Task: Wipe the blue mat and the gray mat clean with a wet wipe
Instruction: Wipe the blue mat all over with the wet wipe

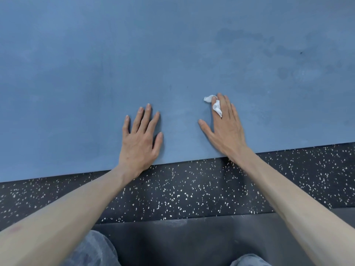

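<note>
The left hand [140, 139] is lying flat and released on the blue mat [134, 64], centre of the frame. The right hand [224, 127] is pressing the crumpled wet wipe [216, 105] under straight fingers, right of centre.

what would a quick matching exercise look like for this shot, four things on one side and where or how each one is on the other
Things:
1. left hand
2. wet wipe
3. blue mat
4. speckled floor strip

Descriptions:
A. dark with white flecks, between the blue mat's near edge and the gray mat
B. flat, fingers spread, holding nothing
C. white, crumpled, under the fingers of the right hand
D. fills the upper picture, darker damp-looking patches at upper right

Pairs: 1-B, 2-C, 3-D, 4-A
</note>
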